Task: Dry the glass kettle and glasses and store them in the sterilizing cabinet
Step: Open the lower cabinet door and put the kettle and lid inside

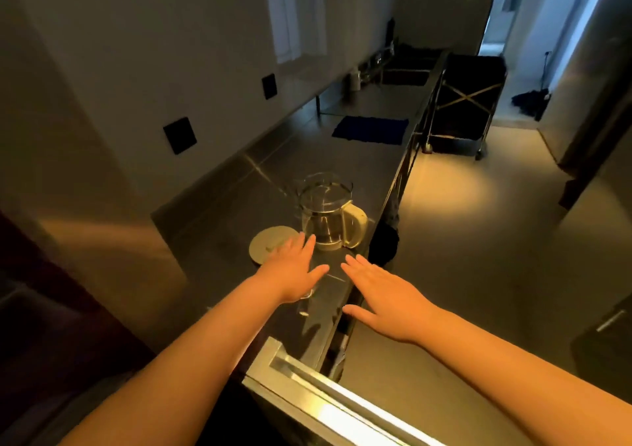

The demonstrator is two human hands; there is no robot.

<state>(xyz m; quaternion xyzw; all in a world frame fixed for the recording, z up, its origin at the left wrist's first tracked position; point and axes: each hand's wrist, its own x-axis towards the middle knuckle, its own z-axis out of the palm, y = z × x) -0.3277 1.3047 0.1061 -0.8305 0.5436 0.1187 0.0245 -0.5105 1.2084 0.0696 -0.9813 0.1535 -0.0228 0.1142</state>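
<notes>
**Operator:** Kettle [326,211] first: it is sitting upright on the steel counter [342,158], near the front edge, with its pale handle [355,223] turned toward the aisle. I am guessing that puts the handle nearest my right hand.

**Partner:** And its lid?

**Operator:** A pale round lid [270,243] is lying flat just beside the kettle, on its left. With the lid off, I think the inside is left open for wiping. One glass [306,303] is standing close to me, partly hidden under my left wrist; I cannot tell how many others there are.

**Partner:** What are your hands doing?

**Operator:** I am holding both flat, fingers straight, gripping nothing. My left hand [294,271] is hovering over the lid's near edge; whether it is touching, I cannot tell. My right hand [379,296] is hanging over the counter's front edge.

**Partner:** The room?

**Operator:** Dim light is falling along a narrow galley. A blue cloth [371,130] is lying well down the counter, with a sink [407,74] beyond it. A dark cart [468,103] is standing in the aisle, and a bright metal bar [342,401] is gleaming just below my arms.
</notes>
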